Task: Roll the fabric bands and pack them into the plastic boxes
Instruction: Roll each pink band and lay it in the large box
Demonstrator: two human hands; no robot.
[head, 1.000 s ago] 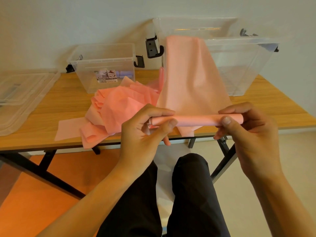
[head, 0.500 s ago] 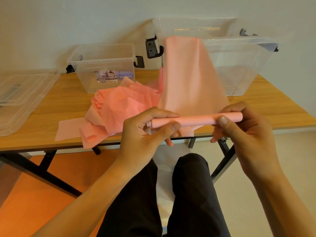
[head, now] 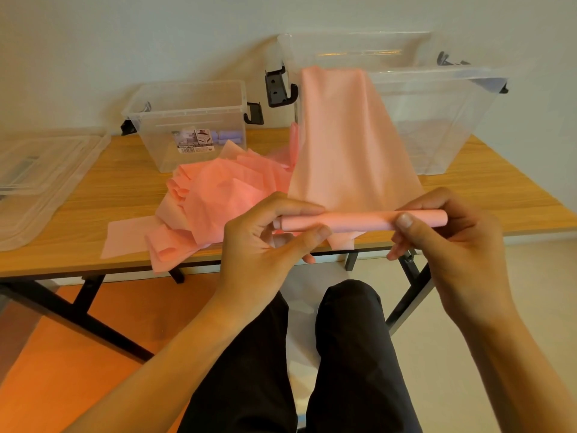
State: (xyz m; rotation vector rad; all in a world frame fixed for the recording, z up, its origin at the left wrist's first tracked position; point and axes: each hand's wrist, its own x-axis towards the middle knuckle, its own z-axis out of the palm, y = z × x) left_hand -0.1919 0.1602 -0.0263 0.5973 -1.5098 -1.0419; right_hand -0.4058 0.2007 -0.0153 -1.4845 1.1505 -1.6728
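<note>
Barely a shift from a moment ago: the right thumb has crept a touch inward along the roll, and the left forefinger has slid a little further over it. The pink band (head: 359, 220) is held level in the air just in front of the table's near edge, with its near end wound into a slim tube. Left hand (head: 265, 245) pinches the tube's left end, fingers (head: 296, 208) curled over the top and thumb pressing from below. Right hand (head: 452, 245) grips the right end the same way, thumb on the near face, and a short stub of tube pokes out past it. From the tube the unrolled length runs up and away, taut and flat, and drapes over the near rim of the large box (head: 437, 120), which stands open at the back right of the table (head: 93, 214). Left of that length lies a rumpled pile of pink bands (head: 224, 195), one corner hanging over the table's front edge. Behind the pile stands the small box (head: 187, 120), clear, with a label on its front and purple rolls (head: 228, 137) inside. Clear lids (head: 37, 182) are stacked at the far left. Below the hands come two knees (head: 343, 339) in dark trousers, and an orange floor (head: 62, 370) lies under the table on the left.
</note>
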